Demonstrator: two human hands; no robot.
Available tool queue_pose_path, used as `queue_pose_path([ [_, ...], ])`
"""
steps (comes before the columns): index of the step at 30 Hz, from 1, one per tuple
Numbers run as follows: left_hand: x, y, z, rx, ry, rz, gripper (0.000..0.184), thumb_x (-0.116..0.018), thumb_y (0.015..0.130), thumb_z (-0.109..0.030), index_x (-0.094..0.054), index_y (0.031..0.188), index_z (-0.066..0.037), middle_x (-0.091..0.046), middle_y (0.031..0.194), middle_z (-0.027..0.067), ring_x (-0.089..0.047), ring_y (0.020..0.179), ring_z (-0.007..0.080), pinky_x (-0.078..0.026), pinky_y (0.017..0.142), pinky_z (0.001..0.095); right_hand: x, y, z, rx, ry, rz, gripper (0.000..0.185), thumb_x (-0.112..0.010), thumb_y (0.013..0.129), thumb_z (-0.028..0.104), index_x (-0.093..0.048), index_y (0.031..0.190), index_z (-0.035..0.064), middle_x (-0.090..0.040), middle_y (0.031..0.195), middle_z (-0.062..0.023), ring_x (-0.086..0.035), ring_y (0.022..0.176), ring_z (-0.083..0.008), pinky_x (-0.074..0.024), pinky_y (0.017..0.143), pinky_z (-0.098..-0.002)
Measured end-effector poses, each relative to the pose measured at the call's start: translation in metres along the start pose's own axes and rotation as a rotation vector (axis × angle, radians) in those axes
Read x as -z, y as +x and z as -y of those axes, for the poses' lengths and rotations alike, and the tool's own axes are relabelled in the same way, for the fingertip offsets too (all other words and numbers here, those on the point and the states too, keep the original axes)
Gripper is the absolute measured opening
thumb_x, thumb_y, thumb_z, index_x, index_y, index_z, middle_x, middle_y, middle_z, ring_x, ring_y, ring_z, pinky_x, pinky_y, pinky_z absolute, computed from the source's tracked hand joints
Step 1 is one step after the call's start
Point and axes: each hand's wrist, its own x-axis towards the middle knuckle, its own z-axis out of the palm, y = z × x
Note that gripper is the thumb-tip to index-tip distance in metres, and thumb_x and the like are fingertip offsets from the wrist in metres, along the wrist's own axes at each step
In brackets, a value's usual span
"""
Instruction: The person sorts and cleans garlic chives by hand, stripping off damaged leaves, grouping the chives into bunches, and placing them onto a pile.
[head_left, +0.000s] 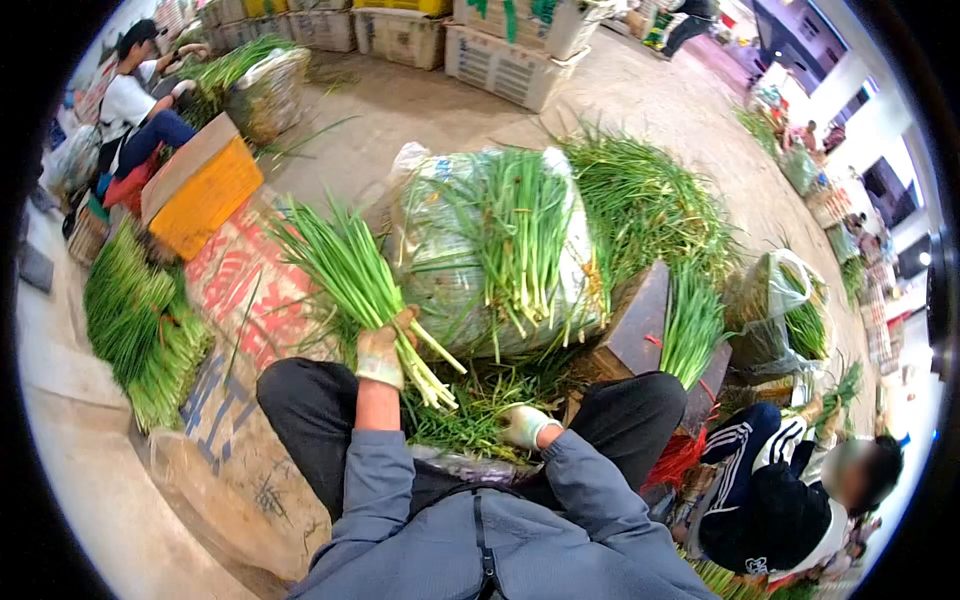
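Note:
My left hand (382, 352), in a pale glove with bare fingertips showing, is wrapped round a bunch of long green stalks (345, 270), whose white ends point down to the right. My right hand (524, 426), also gloved, rests low over loose green trimmings (455, 415) between my knees; its fingers are partly hidden, and whether they hold anything cannot be made out. In front of me a plastic-wrapped bale (425, 215) carries more stalks (525, 225) laid on its top.
Loose greens (650, 195) lie behind the bale. A dark box (632, 325) with a bunch stands by my right knee. Tied bunches (150, 325) and an orange box (205, 190) are at left. Co-workers sit at upper left and lower right; crates (510, 70) stand behind.

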Motion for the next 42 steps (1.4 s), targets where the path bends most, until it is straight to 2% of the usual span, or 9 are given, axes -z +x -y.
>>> queue_pose_path([
  [9, 0.01, -0.018, -0.016, -0.115, 0.046, 0.078, 0.026, -0.079, 0.081, -0.009, -0.067, 0.102, 0.001, -0.072, 0.088, 0.0118, -0.058, 0.046, 0.0147, -0.045, 0.039, 0.0277, 0.106, -0.042, 0.126, 0.297, 0.562, -0.869, 0.019, -0.072, 0.086, 0.022, -0.068, 0.092, 0.0048, -0.068, 0.085, -0.0173, -0.066, 0.08, -0.0363, -0.0519, 0.069, -0.0399],
  [17, 0.017, 0.01, 0.054, -0.131, -0.176, 0.152, 0.059, -0.079, 0.069, 0.015, -0.058, 0.121, -0.001, -0.071, 0.097, 0.0139, -0.071, 0.075, 0.0288, -0.057, 0.056, 0.0358, 0.114, -0.02, 0.165, 0.378, 0.294, -0.84, 0.02, -0.07, 0.087, 0.021, -0.068, 0.095, 0.0021, -0.067, 0.091, -0.0154, -0.066, 0.08, -0.0308, -0.0524, 0.072, -0.0372],
  [23, 0.011, -0.023, 0.01, -0.116, -0.062, -0.025, 0.033, -0.083, 0.076, -0.003, -0.066, 0.104, 0.001, -0.073, 0.094, 0.0151, -0.062, 0.056, 0.018, -0.049, 0.049, 0.0334, 0.105, -0.064, 0.11, 0.586, 1.75, -0.354, 0.015, -0.066, 0.091, 0.009, -0.064, 0.104, 0.0018, -0.063, 0.084, -0.0058, -0.057, 0.069, -0.0112, -0.0445, 0.059, -0.0247],
  [26, 0.01, -0.024, -0.001, -0.029, -0.081, -0.079, 0.034, -0.082, 0.077, -0.003, -0.066, 0.106, 0.001, -0.073, 0.095, 0.0151, -0.063, 0.059, 0.0189, -0.048, 0.048, 0.0335, 0.098, -0.06, 0.056, 0.27, 1.364, -0.227, 0.027, -0.066, 0.091, 0.017, -0.064, 0.112, -0.0005, -0.067, 0.089, -0.0061, -0.063, 0.071, -0.0131, -0.0503, 0.065, -0.0255],
  [29, 0.003, -0.019, -0.007, -0.076, -0.066, -0.076, 0.034, -0.082, 0.077, -0.004, -0.065, 0.106, 0.001, -0.072, 0.098, 0.0151, -0.063, 0.061, 0.0199, -0.048, 0.049, 0.0327, 0.067, -0.041, 0.034, -0.151, -0.072, -0.612, 0.042, -0.071, 0.086, 0.021, -0.062, 0.123, 0.0038, -0.072, 0.095, -0.0163, -0.07, 0.082, -0.0271, -0.0545, 0.077, -0.0337],
  [31, -0.001, -0.03, -0.003, -0.026, -0.013, -0.143, 0.037, -0.083, 0.076, -0.002, -0.064, 0.107, 0.0, -0.072, 0.098, 0.0142, -0.062, 0.062, 0.0206, -0.048, 0.049, 0.0319, 0.077, -0.035, 0.037, -0.025, 0.755, -0.551, 0.031, -0.075, 0.083, 0.026, -0.071, 0.104, 0.0046, -0.072, 0.094, -0.0179, -0.07, 0.086, -0.0321, -0.0546, 0.077, -0.0354],
  [34, -0.01, -0.03, 0.002, -0.077, -0.041, -0.116, 0.043, -0.081, 0.075, 0.003, -0.06, 0.112, 0.002, -0.07, 0.092, 0.0132, -0.063, 0.064, 0.0205, -0.047, 0.048, 0.0339, 0.102, -0.059, 0.103, 0.273, 0.58, -0.903, 0.016, -0.074, 0.087, 0.014, -0.071, 0.097, 0.0023, -0.072, 0.081, -0.0093, -0.065, 0.069, -0.0126, -0.0527, 0.065, -0.028],
  [35, -0.016, -0.037, 0.0, -0.076, -0.046, -0.119, 0.044, -0.081, 0.075, 0.003, -0.06, 0.113, 0.003, -0.069, 0.092, 0.0128, -0.063, 0.065, 0.0201, -0.047, 0.048, 0.0344, 0.107, -0.06, 0.119, 0.34, 0.612, -0.881, 0.02, -0.072, 0.086, 0.022, -0.072, 0.099, 0.0066, -0.071, 0.095, -0.0139, -0.07, 0.083, -0.0319, -0.0554, 0.074, -0.0367],
  [42, -0.017, -0.051, 0.016, -0.134, 0.332, -0.114, 0.059, -0.087, 0.073, -0.033, -0.068, 0.113, 0.006, -0.071, 0.107, 0.0138, -0.065, 0.091, 0.0218, -0.051, 0.084, 0.0338, 0.093, -0.016, 0.156, 0.323, 0.122, -0.792, 0.022, -0.065, 0.089, 0.029, -0.062, 0.084, 0.0077, -0.063, 0.077, -0.0176, -0.066, 0.063, -0.0331, -0.0547, 0.058, -0.043],
])
